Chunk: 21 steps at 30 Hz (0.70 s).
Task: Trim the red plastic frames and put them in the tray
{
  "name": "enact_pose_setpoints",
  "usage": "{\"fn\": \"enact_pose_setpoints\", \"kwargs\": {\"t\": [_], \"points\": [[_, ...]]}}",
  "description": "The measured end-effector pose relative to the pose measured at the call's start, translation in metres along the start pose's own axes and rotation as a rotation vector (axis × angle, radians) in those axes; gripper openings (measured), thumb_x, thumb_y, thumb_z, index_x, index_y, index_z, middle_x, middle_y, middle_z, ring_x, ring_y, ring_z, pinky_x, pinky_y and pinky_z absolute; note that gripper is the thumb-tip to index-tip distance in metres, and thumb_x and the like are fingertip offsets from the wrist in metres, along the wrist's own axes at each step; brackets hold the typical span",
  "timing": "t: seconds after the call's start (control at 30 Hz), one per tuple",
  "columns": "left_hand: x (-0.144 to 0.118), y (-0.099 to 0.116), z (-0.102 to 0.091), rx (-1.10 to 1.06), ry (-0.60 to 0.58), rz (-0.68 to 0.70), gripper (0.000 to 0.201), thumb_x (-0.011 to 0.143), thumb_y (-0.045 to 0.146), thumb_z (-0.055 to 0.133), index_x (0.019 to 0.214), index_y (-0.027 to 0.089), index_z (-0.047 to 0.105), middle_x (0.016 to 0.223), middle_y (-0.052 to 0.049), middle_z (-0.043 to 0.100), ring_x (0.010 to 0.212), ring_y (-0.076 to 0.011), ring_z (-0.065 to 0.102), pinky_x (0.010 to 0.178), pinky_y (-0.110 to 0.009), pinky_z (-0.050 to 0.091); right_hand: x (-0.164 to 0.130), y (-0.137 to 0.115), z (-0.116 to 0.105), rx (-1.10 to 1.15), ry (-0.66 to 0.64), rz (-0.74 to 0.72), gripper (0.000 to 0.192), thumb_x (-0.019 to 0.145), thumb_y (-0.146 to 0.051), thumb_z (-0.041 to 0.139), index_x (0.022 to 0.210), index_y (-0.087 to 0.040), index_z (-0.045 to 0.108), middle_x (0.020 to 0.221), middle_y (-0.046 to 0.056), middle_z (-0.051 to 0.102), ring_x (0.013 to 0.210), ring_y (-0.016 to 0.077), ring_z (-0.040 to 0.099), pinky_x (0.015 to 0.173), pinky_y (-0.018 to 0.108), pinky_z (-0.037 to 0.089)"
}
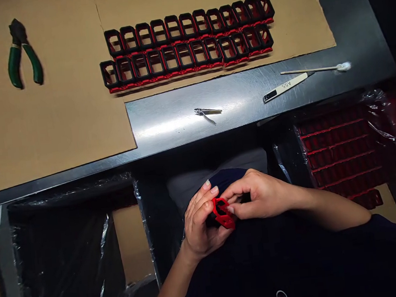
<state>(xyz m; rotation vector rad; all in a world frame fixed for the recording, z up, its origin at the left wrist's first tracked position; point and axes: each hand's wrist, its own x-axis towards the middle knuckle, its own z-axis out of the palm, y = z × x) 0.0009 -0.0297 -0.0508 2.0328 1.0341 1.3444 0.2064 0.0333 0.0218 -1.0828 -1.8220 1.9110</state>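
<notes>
Over my lap, my left hand (200,220) is wrapped round a red and black plastic frame (225,218) with a squarish opening. The frame's red rim faces up, and its black part is mostly hidden by my palm. My right hand (254,194) pinches the rim's right side between thumb and fingers. Whether those fingertips hold anything else I cannot make out. Two rows of similar black and red frames (190,67) stand on the cardboard (59,124) above my hands.
Green-handled pliers (15,63) lie on the cardboard. Along the metal table edge (168,132) are a nail clipper (208,112), a white-handled tool marked A55 (285,87) and a cotton swab (311,70). Plastic-lined boxes flank my lap; the right one holds rows of red parts (342,158).
</notes>
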Motion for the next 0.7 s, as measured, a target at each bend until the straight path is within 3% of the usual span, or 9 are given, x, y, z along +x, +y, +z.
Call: {"fn": "enact_pose_setpoints", "kwargs": {"t": [0.17, 0.53, 0.7], "points": [[0.0057, 0.0022, -0.0029, 0.047, -0.057, 0.009, 0.078, 0.079, 0.03, 0.082, 0.144, 0.021, 0.04, 0.126, -0.015, 0.071, 0.125, -0.0311, 0.065, 0.097, -0.05, 0.061, 0.0016, -0.0006, 0.0061, -0.078, 0.092, 0.013, 0.01, 0.085, -0.015, 0.066, 0.08, -0.016, 0.074, 0.073, -0.002, 0.075, 0.063, 0.0111, 0.068, 0.061, 0.018, 0.048], [0.0064, 0.0035, -0.0041, 0.026, -0.057, 0.009, 0.079, 0.08, 0.036, 0.081, 0.145, 0.021, 0.04, 0.123, -0.016, 0.073, 0.124, -0.0301, 0.066, 0.097, -0.048, 0.061, 0.0002, -0.0043, 0.001, -0.045, 0.01, -0.041, 0.015, 0.087, -0.016, 0.06, 0.078, -0.015, 0.072, 0.065, -0.003, 0.068, 0.054, 0.0082, 0.058, 0.053, 0.017, 0.04], [0.0059, 0.0038, -0.0041, 0.043, -0.048, 0.036, 0.08, 0.08, 0.035, 0.081, 0.145, 0.014, 0.04, 0.119, -0.018, 0.074, 0.127, -0.0283, 0.064, 0.101, -0.044, 0.059, -0.0036, -0.0023, -0.0005, -0.019, -0.047, -0.061, 0.018, 0.087, -0.014, 0.058, 0.092, -0.014, 0.075, 0.065, -0.004, 0.066, 0.055, 0.0074, 0.057, 0.055, 0.017, 0.04]]}}
